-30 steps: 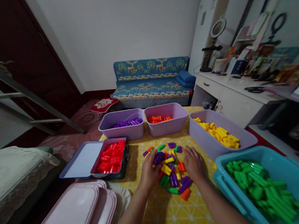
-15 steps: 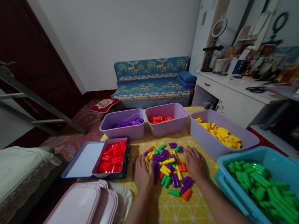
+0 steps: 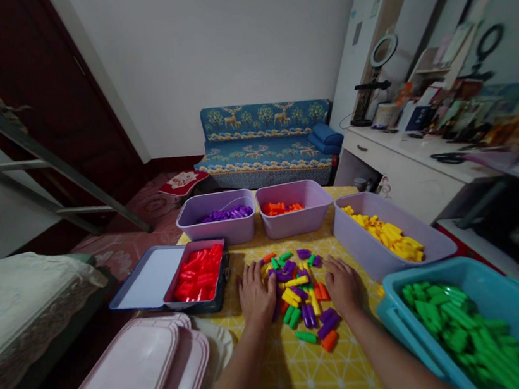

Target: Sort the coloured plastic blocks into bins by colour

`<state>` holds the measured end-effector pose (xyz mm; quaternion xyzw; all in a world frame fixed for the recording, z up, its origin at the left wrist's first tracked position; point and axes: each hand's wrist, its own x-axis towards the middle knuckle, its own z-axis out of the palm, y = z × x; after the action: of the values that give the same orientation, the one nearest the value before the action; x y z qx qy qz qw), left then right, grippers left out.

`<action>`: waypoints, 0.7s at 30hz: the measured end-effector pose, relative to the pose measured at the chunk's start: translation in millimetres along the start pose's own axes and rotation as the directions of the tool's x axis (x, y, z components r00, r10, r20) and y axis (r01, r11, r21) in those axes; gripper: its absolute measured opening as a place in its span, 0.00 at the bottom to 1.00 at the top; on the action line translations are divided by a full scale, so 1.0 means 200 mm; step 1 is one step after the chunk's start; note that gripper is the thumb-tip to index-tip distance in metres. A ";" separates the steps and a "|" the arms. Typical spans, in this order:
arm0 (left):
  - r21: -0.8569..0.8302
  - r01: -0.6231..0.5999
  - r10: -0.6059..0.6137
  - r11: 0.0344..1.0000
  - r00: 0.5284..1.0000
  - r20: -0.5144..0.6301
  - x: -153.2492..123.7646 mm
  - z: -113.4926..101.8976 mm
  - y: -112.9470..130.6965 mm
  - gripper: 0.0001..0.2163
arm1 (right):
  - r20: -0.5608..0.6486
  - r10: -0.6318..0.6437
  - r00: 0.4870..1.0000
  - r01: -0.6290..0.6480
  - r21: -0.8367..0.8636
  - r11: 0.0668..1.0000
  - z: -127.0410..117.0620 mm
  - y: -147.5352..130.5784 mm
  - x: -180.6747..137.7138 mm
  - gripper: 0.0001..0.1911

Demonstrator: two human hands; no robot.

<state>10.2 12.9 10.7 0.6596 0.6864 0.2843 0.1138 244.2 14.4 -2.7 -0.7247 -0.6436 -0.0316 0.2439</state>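
No wording, brand or number can be read. Between one and two o'clock, a tall white unit (image 3: 352, 80) carries a pale sticker with blue-green colouring (image 3: 378, 3); its print is too small to make out. Slightly left of that sticker and lower, on the same surface, are a small bluish spot (image 3: 353, 14) and a grey rectangle (image 3: 357, 33), both illegible. Between two and three o'clock, on a white dresser (image 3: 392, 154), a pale tub (image 3: 383, 115) and a dark blue box (image 3: 419, 117) bear markings too blurred to read.
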 end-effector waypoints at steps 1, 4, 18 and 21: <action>0.004 0.001 -0.001 1.000 1.000 -0.001 0.00 0.00 0.00 0.23 | 0.007 0.055 0.998 -0.055 0.017 0.998 -0.01 -0.01 0.03 0.19; 0.010 0.008 -0.008 1.000 1.000 -0.002 0.00 0.00 0.01 0.22 | 0.027 0.230 0.973 -0.231 0.036 0.972 -0.02 -0.07 0.15 0.19; 0.012 0.013 -0.013 1.000 1.000 0.011 0.00 -0.01 0.01 0.23 | 0.178 0.065 0.982 -0.071 0.025 0.997 0.03 -0.31 0.27 0.16; 0.012 0.013 -0.013 1.000 1.000 0.013 0.00 -0.01 0.01 0.23 | 0.159 0.123 0.980 -0.128 0.023 0.992 -0.02 -0.32 0.28 0.10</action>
<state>11.2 12.2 13.0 0.6578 0.6915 0.2750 0.1164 194.8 67.8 41.2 -0.7600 -0.6143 0.0515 0.2059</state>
